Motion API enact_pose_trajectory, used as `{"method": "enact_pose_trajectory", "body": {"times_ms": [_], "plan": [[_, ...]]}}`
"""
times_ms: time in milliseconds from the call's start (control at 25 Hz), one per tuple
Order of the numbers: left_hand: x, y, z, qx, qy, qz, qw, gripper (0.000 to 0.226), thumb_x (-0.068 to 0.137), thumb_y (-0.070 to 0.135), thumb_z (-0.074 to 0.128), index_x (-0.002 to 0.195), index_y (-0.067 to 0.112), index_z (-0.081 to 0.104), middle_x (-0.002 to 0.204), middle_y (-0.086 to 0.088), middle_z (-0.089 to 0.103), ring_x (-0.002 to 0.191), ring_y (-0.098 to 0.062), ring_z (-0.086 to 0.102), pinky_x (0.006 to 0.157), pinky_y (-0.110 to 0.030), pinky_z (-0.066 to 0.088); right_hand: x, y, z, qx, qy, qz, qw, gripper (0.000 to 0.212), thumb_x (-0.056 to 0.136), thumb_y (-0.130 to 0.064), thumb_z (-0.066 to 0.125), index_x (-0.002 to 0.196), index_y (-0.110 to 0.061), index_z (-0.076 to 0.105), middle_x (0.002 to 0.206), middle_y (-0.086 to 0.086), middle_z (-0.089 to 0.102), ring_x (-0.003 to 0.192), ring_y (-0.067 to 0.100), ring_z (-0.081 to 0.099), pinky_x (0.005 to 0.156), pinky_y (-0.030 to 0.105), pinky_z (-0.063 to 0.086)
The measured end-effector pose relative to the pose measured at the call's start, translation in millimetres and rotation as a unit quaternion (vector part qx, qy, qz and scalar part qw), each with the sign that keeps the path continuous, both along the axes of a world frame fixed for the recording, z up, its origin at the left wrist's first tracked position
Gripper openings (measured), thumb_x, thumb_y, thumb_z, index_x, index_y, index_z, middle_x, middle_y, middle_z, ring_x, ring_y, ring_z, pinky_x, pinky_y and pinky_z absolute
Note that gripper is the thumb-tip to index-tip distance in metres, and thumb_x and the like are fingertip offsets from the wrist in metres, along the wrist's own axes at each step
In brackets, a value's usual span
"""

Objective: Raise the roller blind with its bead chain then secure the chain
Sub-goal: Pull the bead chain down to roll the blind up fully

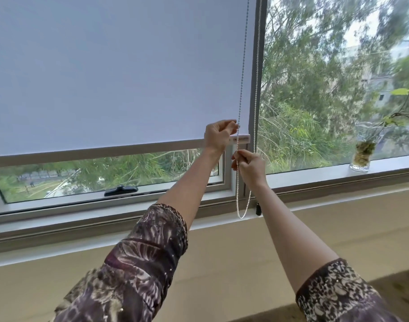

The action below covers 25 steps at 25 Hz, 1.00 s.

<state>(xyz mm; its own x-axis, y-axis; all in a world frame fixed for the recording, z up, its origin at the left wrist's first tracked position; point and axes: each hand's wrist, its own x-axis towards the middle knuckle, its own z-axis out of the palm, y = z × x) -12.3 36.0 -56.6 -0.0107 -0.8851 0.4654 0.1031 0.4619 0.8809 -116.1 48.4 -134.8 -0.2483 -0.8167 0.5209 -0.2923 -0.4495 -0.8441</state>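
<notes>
Item: bead chain (242, 73), white, a closed loop of two strands hanging down the right edge of the roller blind (117, 73). Your left hand (218, 135) is the upper grip, thumb and fingertips closed on the near strand level with the blind's bottom bar (94, 149). Your right hand (250, 167) is the lower grip, just beneath the left, pinched shut on the same strand. Below the lower grip the loop hangs slack, its bottom near the window sill (315, 194); the far strand runs just right of both grips.

Handling: light, limp, no stiffness; likely slick between beads, so pinch across a bead, not between. Pull straight down, one strand only, hand over hand.

Blind: lowered almost fully, a strip of glass open below the upper grip. Raising is barely begun by my judgement.

Securing point: a small dark fitting (258, 209) sits below and right of the lower grip; purpose unclear.
</notes>
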Motion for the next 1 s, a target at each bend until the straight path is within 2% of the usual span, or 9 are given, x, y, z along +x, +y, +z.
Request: {"method": "enact_pose_trajectory", "body": {"times_ms": [240,400,480,560,640,760,800,920,1000], "plan": [[-19.3,10.7,21.1,-0.016,0.013,0.019,1.0,0.02,0.092,0.001,0.058,0.104,-0.012,0.067,0.088,-0.016,0.07,0.056,-0.002,0.067,0.051,-0.009,0.049,14.1,23.9,-17.5,0.04,0.012,0.025,0.999,0.024,0.093,-0.009,0.055,0.076,-0.012,0.071,0.061,0.003,0.066,0.053,0.011,0.058,0.062,0.028,0.052],[-11.9,22.5,11.5,-0.003,-0.01,0.057,0.998,0.018,0.09,-0.003,0.058,0.101,-0.015,0.066,0.084,-0.016,0.069,0.059,-0.01,0.068,0.069,-0.026,0.06,4.4,39.7,-13.6,0.099,0.069,0.048,0.992,0.018,0.093,-0.011,0.057,0.089,-0.003,0.073,0.071,0.006,0.071,0.052,0.005,0.062,0.056,0.021,0.05],[-6.1,30.4,5.8,-0.005,-0.01,0.07,0.997,0.017,0.091,-0.003,0.056,0.1,-0.015,0.066,0.076,-0.011,0.068,0.056,-0.005,0.067,0.063,-0.02,0.058,-5.7,49.7,-4.3,0.131,0.123,0.064,0.982,0.017,0.091,-0.014,0.06,0.093,-0.004,0.074,0.08,0.01,0.075,0.053,0.004,0.064,0.051,0.017,0.049],[-3.7,36.5,3.4,-0.009,-0.016,0.091,0.996,0.015,0.091,-0.003,0.056,0.097,-0.012,0.067,0.07,-0.006,0.066,0.052,0.0,0.066,0.056,-0.013,0.055,-19.0,60.2,12.3,0.142,0.165,0.074,0.973,0.02,0.09,-0.018,0.063,0.104,-0.007,0.071,0.093,0.01,0.074,0.06,0.004,0.065,0.055,0.014,0.05],[-6.2,48.3,1.8,-0.012,-0.03,0.108,0.994,0.014,0.092,-0.003,0.056,0.09,-0.006,0.069,0.07,-0.004,0.068,0.053,-0.001,0.067,0.056,-0.013,0.054,-30.9,68.9,36.7,0.121,0.165,0.072,0.976,0.025,0.091,-0.016,0.06,0.113,-0.006,0.067,0.103,0.011,0.072,0.077,0.015,0.067,0.07,0.023,0.055],[-17.9,61.1,-0.5,-0.012,-0.053,0.122,0.991,0.016,0.091,-0.002,0.056,0.087,-0.002,0.072,0.077,-0.012,0.072,0.065,-0.014,0.07,0.068,-0.024,0.059,-36.7,76.6,87.9,0.047,0.106,0.062,0.991,0.025,0.094,-0.012,0.053,0.115,-0.005,0.066,0.102,0.013,0.07,0.075,0.019,0.061,0.063,0.026,0.05],[-23.0,68.7,-3.9,-0.014,-0.059,0.131,0.99,0.015,0.09,0.0,0.058,0.09,-0.002,0.073,0.08,-0.014,0.073,0.067,-0.017,0.071,0.071,-0.027,0.06,-36.9,81.0,104.5,0.029,0.091,0.066,0.993,0.027,0.095,-0.012,0.052,0.118,-0.005,0.064,0.103,0.012,0.069,0.079,0.018,0.062,0.067,0.026,0.053],[-29.5,80.6,-21.7,-0.002,-0.059,0.14,0.988,0.012,0.09,0.001,0.061,0.092,-0.004,0.072,0.083,-0.015,0.073,0.061,-0.011,0.07,0.068,-0.024,0.06,-28.3,88.3,145.5,-0.006,0.063,0.071,0.996,0.029,0.096,-0.013,0.05,0.122,-0.005,0.06,0.114,0.012,0.068,0.103,0.022,0.065,0.091,0.035,0.054],[-31.6,88.7,-39.6,0.012,-0.085,0.163,0.983,0.013,0.091,0.003,0.06,0.094,-0.003,0.071,0.085,-0.015,0.074,0.062,-0.011,0.07,0.067,-0.026,0.06,-24.7,95.1,161.2,-0.018,0.057,0.075,0.995,0.027,0.097,-0.014,0.049,0.118,-0.004,0.062,0.11,0.014,0.07,0.101,0.025,0.066,0.088,0.037,0.054]]}}
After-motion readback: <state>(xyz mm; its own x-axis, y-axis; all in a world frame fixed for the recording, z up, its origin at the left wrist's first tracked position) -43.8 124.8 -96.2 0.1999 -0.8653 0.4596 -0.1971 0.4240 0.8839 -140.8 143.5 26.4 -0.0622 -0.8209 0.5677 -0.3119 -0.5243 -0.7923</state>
